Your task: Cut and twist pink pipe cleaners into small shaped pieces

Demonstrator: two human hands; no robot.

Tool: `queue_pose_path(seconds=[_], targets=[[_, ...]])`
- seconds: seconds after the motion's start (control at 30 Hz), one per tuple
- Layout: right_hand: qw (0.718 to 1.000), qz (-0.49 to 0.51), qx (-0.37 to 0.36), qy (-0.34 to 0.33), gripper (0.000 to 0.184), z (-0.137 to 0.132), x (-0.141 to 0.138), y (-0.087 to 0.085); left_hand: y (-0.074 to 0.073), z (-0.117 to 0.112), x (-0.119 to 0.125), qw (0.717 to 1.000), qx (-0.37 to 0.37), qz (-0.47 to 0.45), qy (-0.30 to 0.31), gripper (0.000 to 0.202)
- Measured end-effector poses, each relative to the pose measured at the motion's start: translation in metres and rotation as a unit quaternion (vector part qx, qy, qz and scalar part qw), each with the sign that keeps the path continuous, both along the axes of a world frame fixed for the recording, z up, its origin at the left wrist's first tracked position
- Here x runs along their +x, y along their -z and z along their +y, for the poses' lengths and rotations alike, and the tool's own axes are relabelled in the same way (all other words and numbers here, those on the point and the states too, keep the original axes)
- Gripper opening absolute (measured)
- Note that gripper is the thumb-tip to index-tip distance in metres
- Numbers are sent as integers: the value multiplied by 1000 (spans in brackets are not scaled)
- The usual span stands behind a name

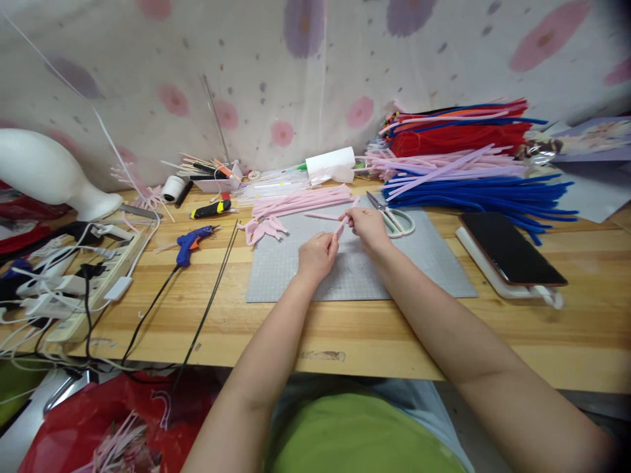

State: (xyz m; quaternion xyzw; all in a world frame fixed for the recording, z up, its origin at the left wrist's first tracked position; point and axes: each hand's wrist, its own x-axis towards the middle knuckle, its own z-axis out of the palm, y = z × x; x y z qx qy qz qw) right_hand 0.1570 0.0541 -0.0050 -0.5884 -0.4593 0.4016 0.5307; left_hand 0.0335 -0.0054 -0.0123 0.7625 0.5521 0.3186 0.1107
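Note:
Over the grey cutting mat [424, 269], both my hands hold a pink pipe cleaner [341, 226]. My left hand [317, 256] is closed, pinching its lower part between thumb and fingers. Just right of it and slightly higher, my right hand [367, 228] pinches the upper part; a straight pink length sticks out to the left. Pink petal-like pieces [263, 228] lie at the mat's upper left corner. Scissors with pale green handles [401, 223] rest behind my right hand. A bundle of pink pipe cleaners [300, 200] lies along the mat's far edge.
Blue [473, 197] and red pipe cleaner bundles [458, 139] are piled at back right. A phone [510, 248] lies on a white object at right. Left are a blue glue gun [191, 246], a yellow-black cutter [211, 209], a cabled power strip [118, 263] and a white foam head [44, 164].

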Motion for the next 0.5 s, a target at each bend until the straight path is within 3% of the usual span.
queue_pose_path(seconds=[0.37, 0.5], targets=[[1000, 20, 7, 2, 27, 1, 2, -3, 4, -1, -2, 975, -57, -208, 43, 22], [996, 60, -23, -54, 22, -4, 3, -10, 7, 1, -2, 930, -170, -325, 25, 32]])
